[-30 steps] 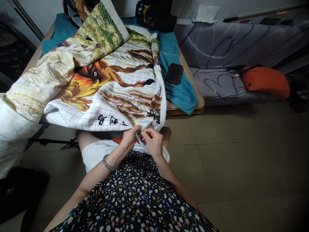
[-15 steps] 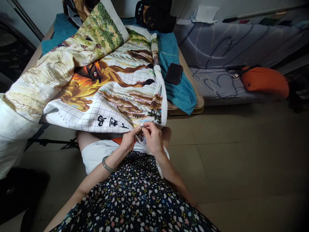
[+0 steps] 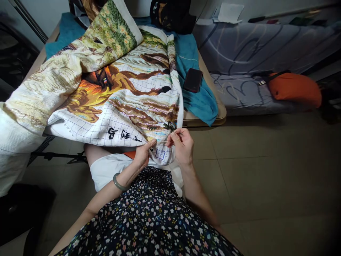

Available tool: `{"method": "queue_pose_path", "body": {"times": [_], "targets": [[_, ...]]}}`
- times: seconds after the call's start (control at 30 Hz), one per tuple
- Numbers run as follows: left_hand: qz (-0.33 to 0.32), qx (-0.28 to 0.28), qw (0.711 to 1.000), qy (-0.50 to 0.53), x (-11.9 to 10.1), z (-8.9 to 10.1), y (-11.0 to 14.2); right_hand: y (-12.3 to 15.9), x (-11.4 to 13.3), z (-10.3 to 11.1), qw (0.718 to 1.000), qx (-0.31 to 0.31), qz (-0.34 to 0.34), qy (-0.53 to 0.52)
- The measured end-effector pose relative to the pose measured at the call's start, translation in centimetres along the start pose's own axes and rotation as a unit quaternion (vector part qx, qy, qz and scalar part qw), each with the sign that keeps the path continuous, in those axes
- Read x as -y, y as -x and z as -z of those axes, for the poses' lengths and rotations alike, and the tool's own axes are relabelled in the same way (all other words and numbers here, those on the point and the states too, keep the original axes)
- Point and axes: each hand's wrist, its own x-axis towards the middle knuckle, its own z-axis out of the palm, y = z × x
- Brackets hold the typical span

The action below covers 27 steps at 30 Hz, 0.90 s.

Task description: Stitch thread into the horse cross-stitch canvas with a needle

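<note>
A large cross-stitch cloth [image 3: 128, 106] spreads over the low table and my lap, its grid lines showing between stitched horse legs, brown ground and black characters. My left hand [image 3: 143, 153] pinches its near edge between thumb and fingers. To the right, my right hand [image 3: 182, 145] is closed, thumb against fingertips, just above the cloth's lower right corner. A thin pale thread [image 3: 162, 142] stretches from the cloth near my left thumb to my right fingertips. Whether a needle is also between those fingers is too small to tell.
Under the cloth lies a teal cover [image 3: 205, 103] on the table, with a dark phone [image 3: 193, 80] on it. A black bag [image 3: 173, 16] sits at the back. Right of the table stands a grey patterned sofa [image 3: 234, 53] holding an orange bag [image 3: 294, 90].
My right hand has moved right and slightly up, away from my left, and the thread now shows taut between them. My left hand stays on the cloth.
</note>
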Motion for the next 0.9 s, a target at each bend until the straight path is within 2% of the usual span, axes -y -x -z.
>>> {"method": "queue_pose_path", "body": {"times": [0.13,0.2,0.3,0.37,0.6,0.9], "targets": [[-0.024,0.000,1.000,0.014,0.2,0.0,-0.1,0.4,0.0,0.8,0.996,-0.036,0.004,0.079],[-0.032,-0.005,0.999,0.016,0.3,0.0,-0.2,0.8,0.1,0.9,0.995,0.006,-0.013,0.102],[-0.039,-0.010,0.999,0.019,0.3,0.0,-0.2,1.5,-0.2,0.7,0.987,0.105,-0.045,0.112],[-0.043,-0.006,0.999,0.022,0.3,0.0,-0.2,1.8,-0.5,0.5,0.983,0.128,-0.047,0.119],[-0.018,-0.010,0.999,0.024,0.2,-0.1,-0.1,2.0,-1.1,0.1,0.980,0.117,-0.018,0.160],[-0.016,-0.009,1.000,0.025,0.1,0.0,-0.1,2.1,-1.0,-0.2,0.982,0.104,-0.028,0.155]]}}
